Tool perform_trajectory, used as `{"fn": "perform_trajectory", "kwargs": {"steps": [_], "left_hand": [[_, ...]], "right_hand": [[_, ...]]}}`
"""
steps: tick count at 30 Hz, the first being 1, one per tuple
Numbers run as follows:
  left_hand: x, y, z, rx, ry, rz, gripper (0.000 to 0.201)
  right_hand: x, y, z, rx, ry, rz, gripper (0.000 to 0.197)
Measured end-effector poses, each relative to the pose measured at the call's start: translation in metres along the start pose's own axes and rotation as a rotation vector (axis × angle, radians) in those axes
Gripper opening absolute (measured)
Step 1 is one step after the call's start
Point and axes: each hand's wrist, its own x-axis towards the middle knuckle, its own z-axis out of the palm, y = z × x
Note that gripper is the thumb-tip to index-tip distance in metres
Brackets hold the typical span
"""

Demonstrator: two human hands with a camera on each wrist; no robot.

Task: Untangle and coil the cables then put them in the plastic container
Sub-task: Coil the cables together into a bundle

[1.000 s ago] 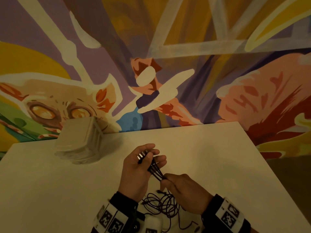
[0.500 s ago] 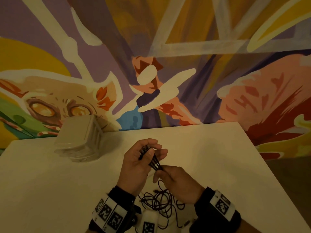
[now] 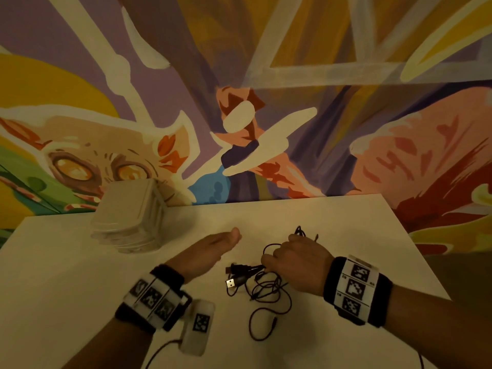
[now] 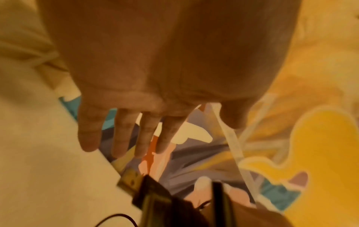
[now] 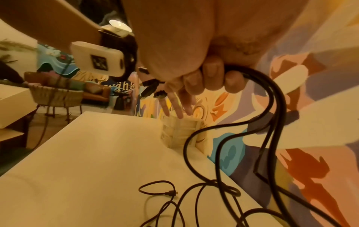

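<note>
A bundle of thin black cables lies tangled on the white table in front of me. My right hand grips several strands of it, with USB plugs sticking out to the left of the fist. In the right wrist view my fingers curl round the cables, which hang in loops to the table. My left hand is empty, fingers straight, and hovers between the cables and the clear plastic container at the back left. The container's lid is on.
A painted mural wall stands right behind the table's far edge. The table's right edge is close to my right wrist. A small white tagged box hangs by my left wrist. Bare tabletop stretches left.
My left hand has let go of the cable bundle, opened and moved left. My right hand has taken the bundle, shifted right and lowered it towards the table.
</note>
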Motion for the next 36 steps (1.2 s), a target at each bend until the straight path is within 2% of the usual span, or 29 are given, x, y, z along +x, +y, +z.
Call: {"fn": "perform_trajectory", "kwargs": {"steps": [1,2,4,5,8,10,12,15,17,20,24,25,26,28,31,33,36], "left_hand": [[0.004,0.011,-0.001,0.083,-0.033,0.005,0.106],[0.008,0.022,0.000,0.159,-0.090,0.022,0.102],[0.012,0.042,0.010,0.376,-0.238,0.045,0.076],[0.014,0.046,0.016,0.490,-0.297,0.043,0.071],[0.024,0.043,0.031,0.617,-0.353,0.039,0.056],[0.028,0.036,0.037,0.586,-0.308,0.022,0.036],[0.027,0.033,0.041,0.590,-0.207,0.066,0.026],[0.021,0.030,0.040,0.660,-0.080,0.195,0.034],[0.015,0.025,0.032,0.681,-0.042,0.249,0.035],[0.008,0.019,0.021,0.706,0.024,0.297,0.032],[0.003,0.010,0.028,0.881,0.193,0.362,0.029],[0.003,0.009,0.032,0.898,0.227,0.366,0.030],[0.003,0.007,0.034,0.886,0.248,0.365,0.031],[0.003,0.007,0.037,0.811,0.279,0.370,0.033],[0.004,0.012,0.040,0.583,0.292,0.379,0.034],[0.006,0.015,0.049,0.387,0.309,0.379,0.035],[0.013,0.011,0.064,0.072,0.352,0.290,0.038]], "right_hand": [[0.003,0.001,-0.007,-0.015,-0.025,-0.003,0.017],[0.005,0.002,-0.013,-0.023,-0.049,-0.022,0.019],[0.012,0.001,-0.022,-0.032,-0.120,-0.073,0.018],[0.014,0.001,-0.026,-0.038,-0.166,-0.079,0.019],[0.015,0.003,-0.032,-0.106,-0.182,-0.057,0.026],[0.012,0.006,-0.027,-0.164,-0.154,-0.018,0.028],[0.011,0.011,-0.019,-0.122,-0.069,-0.015,0.027],[0.008,0.017,-0.018,-0.092,0.063,0.007,0.012],[0.003,0.022,-0.011,-0.020,0.102,0.070,0.026],[-0.008,0.018,-0.012,0.108,0.132,0.163,0.039],[-0.012,0.011,-0.016,0.413,-0.005,0.175,0.038],[-0.010,0.011,-0.013,0.421,-0.003,0.193,0.038],[-0.009,0.011,-0.015,0.397,0.005,0.221,0.039],[-0.008,0.009,-0.015,0.200,0.109,0.289,0.037],[-0.002,-0.001,-0.022,0.074,0.207,0.449,0.034],[0.004,-0.007,-0.023,0.072,0.330,0.520,0.032],[0.010,-0.017,-0.024,0.183,0.320,0.617,0.033]]}}
